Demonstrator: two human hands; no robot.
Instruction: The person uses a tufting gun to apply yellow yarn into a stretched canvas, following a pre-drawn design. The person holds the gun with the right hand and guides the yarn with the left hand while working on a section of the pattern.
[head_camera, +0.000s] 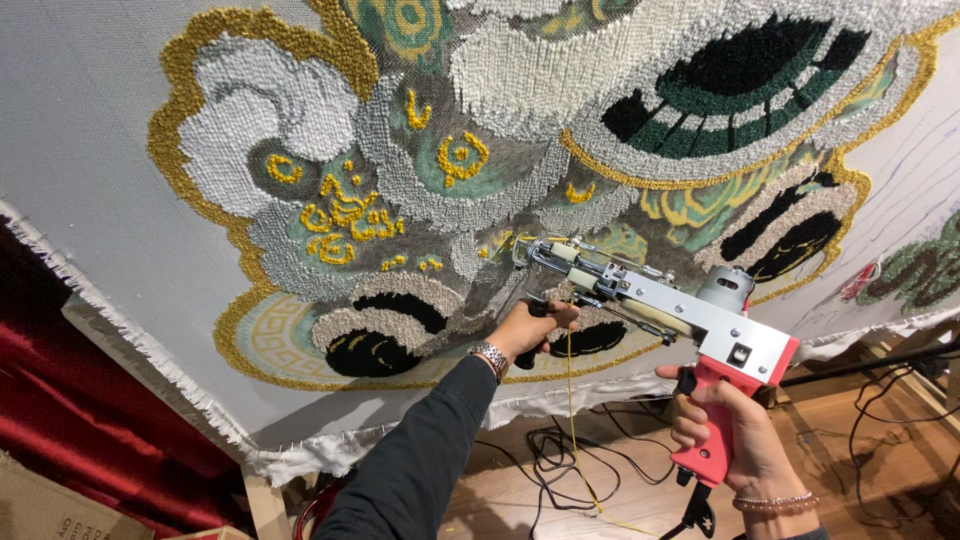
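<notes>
A tufting gun (690, 320) with a grey metal body and a red-pink grip points its needle at a stretched grey cloth (90, 150). The cloth carries a tufted design (480, 130) in white, grey, gold, green and black. My right hand (735, 435) is wrapped around the red-pink grip, low at the right. My left hand (535, 328) grips the gun's black front handle, just under the needle end. A yellow yarn (572, 420) hangs down from the gun between my two hands.
The cloth's frayed lower edge (150, 350) runs along a wooden frame (262, 505). Black cables (560, 455) lie tangled on the wooden floor below. Red fabric (70, 420) hangs at the lower left, above a cardboard box (40, 510).
</notes>
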